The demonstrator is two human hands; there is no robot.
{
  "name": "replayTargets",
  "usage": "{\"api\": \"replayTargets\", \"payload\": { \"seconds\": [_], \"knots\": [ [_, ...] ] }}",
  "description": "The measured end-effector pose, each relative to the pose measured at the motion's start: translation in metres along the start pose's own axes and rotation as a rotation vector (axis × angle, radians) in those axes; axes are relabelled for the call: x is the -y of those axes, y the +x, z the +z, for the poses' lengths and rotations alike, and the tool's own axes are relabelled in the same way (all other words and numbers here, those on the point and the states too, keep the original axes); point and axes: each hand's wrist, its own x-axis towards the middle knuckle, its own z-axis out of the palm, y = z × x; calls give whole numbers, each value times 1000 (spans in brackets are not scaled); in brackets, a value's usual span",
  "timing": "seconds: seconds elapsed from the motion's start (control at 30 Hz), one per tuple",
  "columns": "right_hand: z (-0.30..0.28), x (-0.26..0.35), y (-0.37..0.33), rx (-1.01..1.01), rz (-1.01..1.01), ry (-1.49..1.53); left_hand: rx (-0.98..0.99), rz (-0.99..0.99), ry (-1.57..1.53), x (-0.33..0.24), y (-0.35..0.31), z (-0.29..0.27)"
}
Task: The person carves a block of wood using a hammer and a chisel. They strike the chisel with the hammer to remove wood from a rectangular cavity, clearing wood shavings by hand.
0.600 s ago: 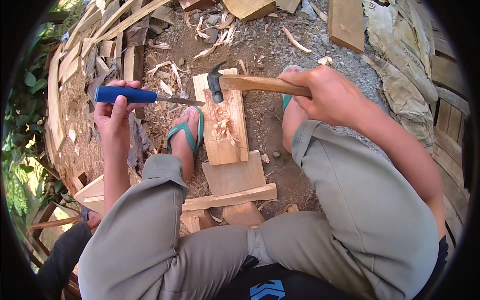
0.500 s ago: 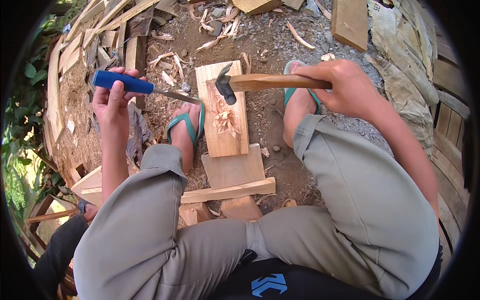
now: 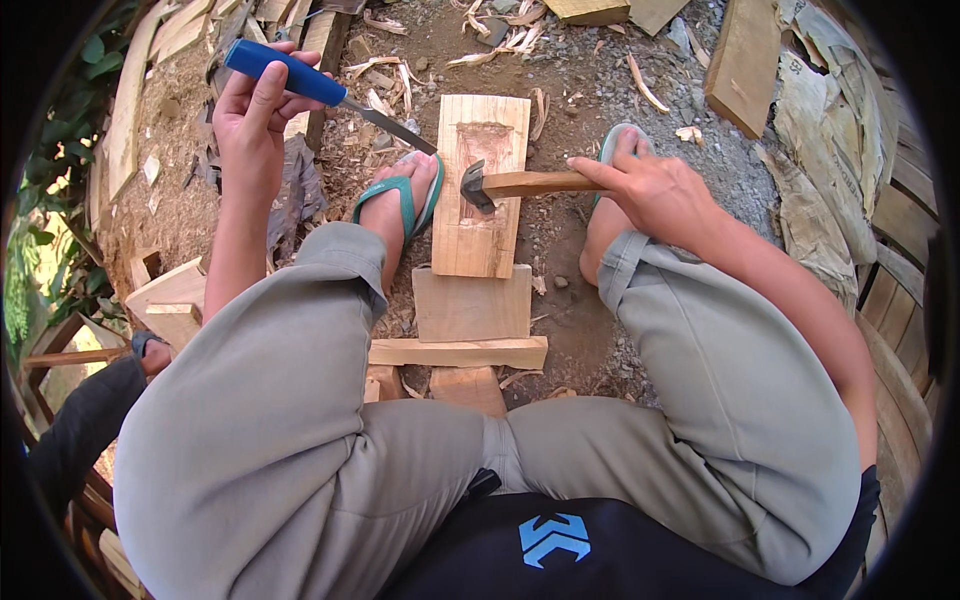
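My left hand [image 3: 262,115] is closed around the blue handle of a chisel [image 3: 290,75]. The chisel's blade slants down to the right, its tip by the left edge of a pale wooden block [image 3: 470,250]. A shallow rectangular recess with a rough, reddish floor is cut into the block's upper face. In my right hand [image 3: 655,195] is a claw hammer [image 3: 540,183], held by its wooden handle. Its dark head overlaps the recess in view; whether it touches the wood I cannot tell.
My feet in green flip-flops [image 3: 407,205] flank the block. A board [image 3: 472,305] and a crosswise strip [image 3: 460,352] lie nearer me. Wood shavings [image 3: 510,45] litter the ground. A plank [image 3: 742,65] lies far right. Another person's leg [image 3: 85,410] shows at left.
The curled shavings that lay in the recess are gone from it. My right hand has brought the hammer head down the block. The chisel stays in my left hand, raised slightly.
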Motion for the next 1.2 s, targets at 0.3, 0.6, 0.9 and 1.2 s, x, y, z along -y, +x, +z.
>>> {"api": "replayTargets", "payload": {
  "seconds": [0.3,0.6,0.9,1.2],
  "knots": [
    [11,-10,5,337,355,390,59,-40,-16,6,-6,2],
    [29,11,-21,-29,303,264,472,-257,-29,7,-31,24],
    [38,3,-34,-168,545,553,662,-248,55,19,-47,50],
    [54,-5,-37,-351,677,754,673,-264,-7,20,-53,49]
  ]
}}
